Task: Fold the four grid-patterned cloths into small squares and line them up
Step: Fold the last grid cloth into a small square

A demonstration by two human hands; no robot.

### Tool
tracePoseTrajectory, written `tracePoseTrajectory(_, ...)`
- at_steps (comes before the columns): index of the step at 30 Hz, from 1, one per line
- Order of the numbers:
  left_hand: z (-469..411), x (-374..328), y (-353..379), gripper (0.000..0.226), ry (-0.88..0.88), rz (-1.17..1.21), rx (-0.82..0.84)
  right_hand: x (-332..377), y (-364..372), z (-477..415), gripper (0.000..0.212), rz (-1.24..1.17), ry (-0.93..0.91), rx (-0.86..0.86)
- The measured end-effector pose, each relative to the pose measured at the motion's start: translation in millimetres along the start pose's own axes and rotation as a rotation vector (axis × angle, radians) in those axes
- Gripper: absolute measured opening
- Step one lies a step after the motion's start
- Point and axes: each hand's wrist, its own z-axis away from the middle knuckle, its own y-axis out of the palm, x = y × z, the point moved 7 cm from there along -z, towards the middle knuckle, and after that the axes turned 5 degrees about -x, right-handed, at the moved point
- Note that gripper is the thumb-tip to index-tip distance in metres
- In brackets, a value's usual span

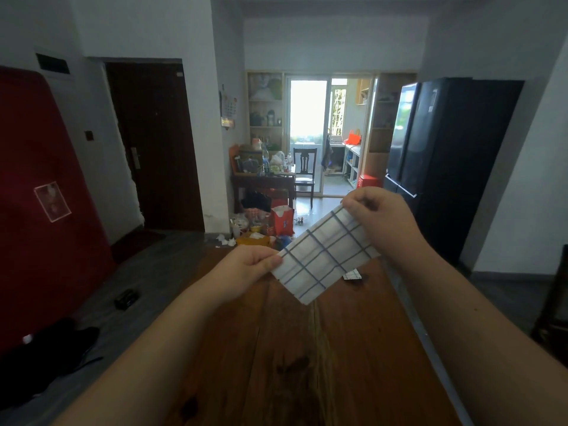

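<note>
Holding a grid cloth taut in the air, one hand at each end, above the wooden table.

The left hand pinched the cloth's lower end between thumb and curled fingers, and from there the cloth ran up toward two o'clock, its long axis lying along the eight-to-two line. It looked already folded into a strip, though the layers could not be counted. The right hand gripped the upper end with fingers curled round it and sat higher and farther out than the left. The next fold would probably bring that upper end down toward eight o'clock to meet the left hand's end. A second grid piece lay on the table just beyond, at about five o'clock from the right hand and partly hidden behind the held cloth.
</note>
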Motion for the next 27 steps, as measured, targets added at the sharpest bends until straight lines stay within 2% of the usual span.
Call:
tracePoseTrajectory(2, -1, -5, 0, 0.021, 0.018, 0.018, 0.015, 1, 4, 2, 0.009, -0.016, -0.027, 0.041)
tracePoseTrajectory(6, -13, -40, 7, 0.028, 0.102, -0.023, 0.064, 6, 26, 13, 0.007, 0.057, -0.106, 0.189)
tracePoseTrajectory(10, -23, -70, 22, 0.035, 0.186, -0.043, 0.051, 10, 40, 22, 0.006, 0.011, -0.152, 0.256)
tracePoseTrajectory(14, -26, -67, 28, 0.04, 0.19, -0.013, -0.009, 3, 32, 19, 0.005, 0.006, -0.102, 0.216)
tracePoseTrajectory(22, -15, -27, 32, 0.03, 0.06, 0.002, 0.029, -10, -6, 0, 0.011, -0.03, 0.013, 0.001)
tracePoseTrajectory(27, -9, -2, 14, 0.029, 0.0, -0.005, -0.028, -15, -12, -10, 0.012, -0.017, 0.044, -0.026)
